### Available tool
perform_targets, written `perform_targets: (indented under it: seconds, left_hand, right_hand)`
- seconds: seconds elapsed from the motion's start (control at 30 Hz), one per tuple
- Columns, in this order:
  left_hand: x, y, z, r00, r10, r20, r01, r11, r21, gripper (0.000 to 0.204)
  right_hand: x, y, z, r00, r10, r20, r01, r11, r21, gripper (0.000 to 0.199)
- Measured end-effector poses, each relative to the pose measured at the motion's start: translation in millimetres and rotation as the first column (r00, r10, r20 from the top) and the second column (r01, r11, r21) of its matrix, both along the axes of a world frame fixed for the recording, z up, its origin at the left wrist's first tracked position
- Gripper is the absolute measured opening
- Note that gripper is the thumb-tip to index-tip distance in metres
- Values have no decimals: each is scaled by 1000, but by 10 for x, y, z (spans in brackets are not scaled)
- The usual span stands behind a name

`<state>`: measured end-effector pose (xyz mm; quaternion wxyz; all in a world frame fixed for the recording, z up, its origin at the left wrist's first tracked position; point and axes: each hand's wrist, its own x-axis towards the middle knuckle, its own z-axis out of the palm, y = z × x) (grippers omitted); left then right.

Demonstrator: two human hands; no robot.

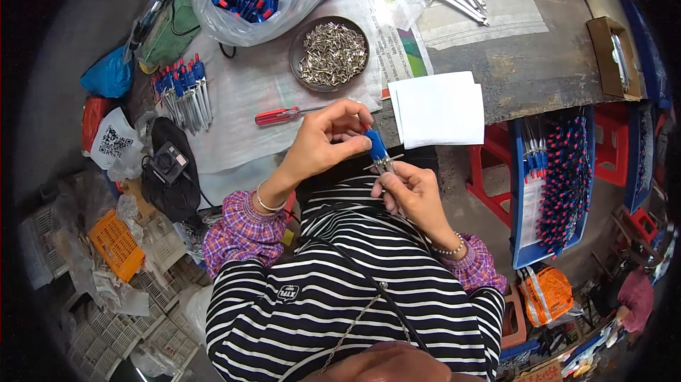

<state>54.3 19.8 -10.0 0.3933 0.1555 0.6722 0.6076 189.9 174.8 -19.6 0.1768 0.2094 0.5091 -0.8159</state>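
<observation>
Over my lap I hold a small tool (378, 146) with a blue plastic handle, a red tip and a metal lower part; its exact kind I cannot make out. My left hand (326, 137) pinches the blue handle near the red tip. Lower down, my right hand (408, 194) grips the metal part, where a thin metal pin sticks out crosswise. A red-handled screwdriver (278, 116) lies on the table beyond my left hand, its shaft partly hidden behind my fingers. Past it stands a round dark bowl (296, 63) full of small silver rivet-like pieces.
A clear plastic bag (206, 9) holds many blue-and-red handles. Similar tools (184, 95) lie in a row at left. White paper sheets (440, 109) rest at the table edge. On the right, a blue tray (516, 190) of such tools sits by red stools (489, 176).
</observation>
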Motion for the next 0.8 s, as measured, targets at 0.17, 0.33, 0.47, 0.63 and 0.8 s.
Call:
perform_targets:
  seconds: [0.17, 0.33, 0.47, 0.63, 0.8]
  left_hand:
    - [-346, -56, 50, 922, 30, -385, -68, 994, -85, 32]
    - [-853, -191, -126, 467, -118, -876, -319, 902, -292, 30]
    - [-825, -94, -172, 422, -143, -895, -271, 923, -275, 14]
    - [-872, -51, -183, 470, -59, -881, -261, 944, -202, 9]
    - [-866, -43, -162, 528, 58, -847, -254, 963, -92, 10]
  right_hand:
    - [3, 63, 0, 999, -33, 31, 37, 990, -136, 20]
    - [-3, 86, -31, 998, -58, 19, 60, 993, -101, 23]
    - [-10, 58, -48, 998, -54, 31, 57, 992, -109, 23]
    - [-1, 60, -32, 999, -34, 32, 37, 994, -104, 23]
    - [10, 61, -31, 997, -60, 42, 63, 995, -75, 24]
